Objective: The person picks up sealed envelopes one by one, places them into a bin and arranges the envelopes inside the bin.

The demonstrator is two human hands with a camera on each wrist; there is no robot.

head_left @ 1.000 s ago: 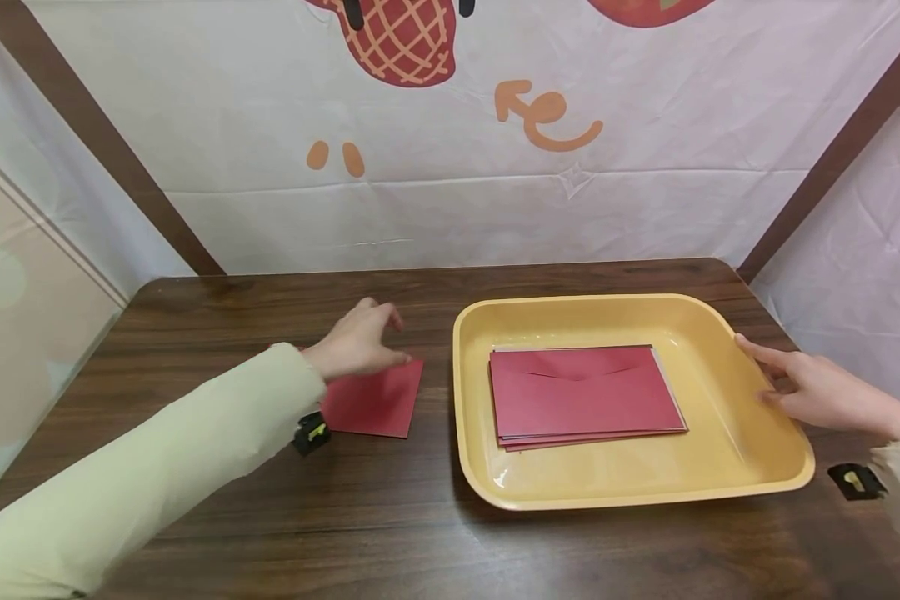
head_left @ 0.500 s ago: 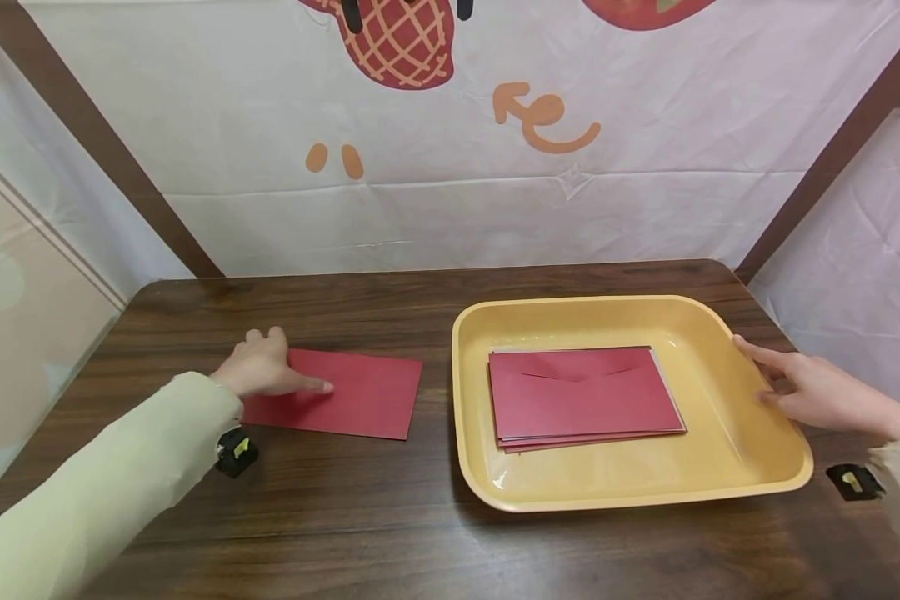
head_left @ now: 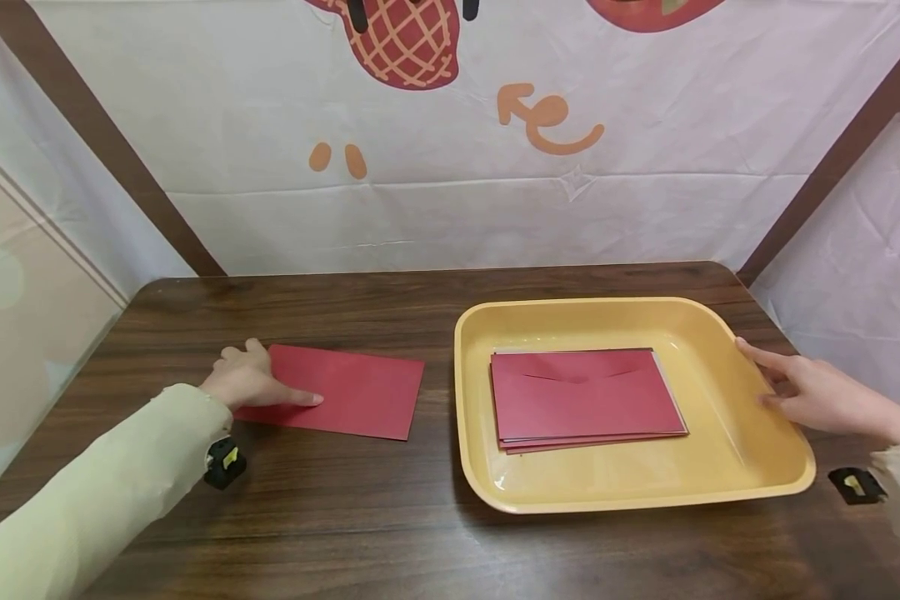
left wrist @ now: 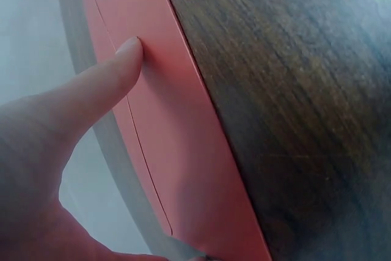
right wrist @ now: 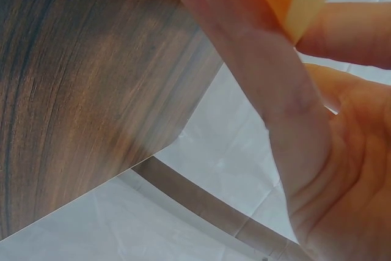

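Note:
In the head view, my left hand (head_left: pixel 243 381) is at the left end of a red envelope (head_left: pixel 363 392) lying on the table. Its thumb (left wrist: pixel 116 68) lies on the envelope's face, pressing near the flap line, while the other fingers bend down at the end edge, mostly hidden. At the right, a yellow tray (head_left: pixel 746 492) holds a stack of red envelopes (head_left: pixel 585 400), the top one with its flap line showing. My right hand (head_left: pixel 817 392) grips the tray's right wall, the rim between thumb and fingers in the right wrist view.
Both things are on a dark wood table (head_left: pixel 345 517). A white printed curtain (head_left: pixel 450 217) hangs behind the table's back edge, and brown poles (head_left: pixel 142 192) stand at its back corners. Black wrist cameras (head_left: pixel 225 463) sit below each sleeve.
My left hand has moved left across the table envelope, from its middle to its left end, uncovering more of it. The right hand, the tray and the stack have kept their places.

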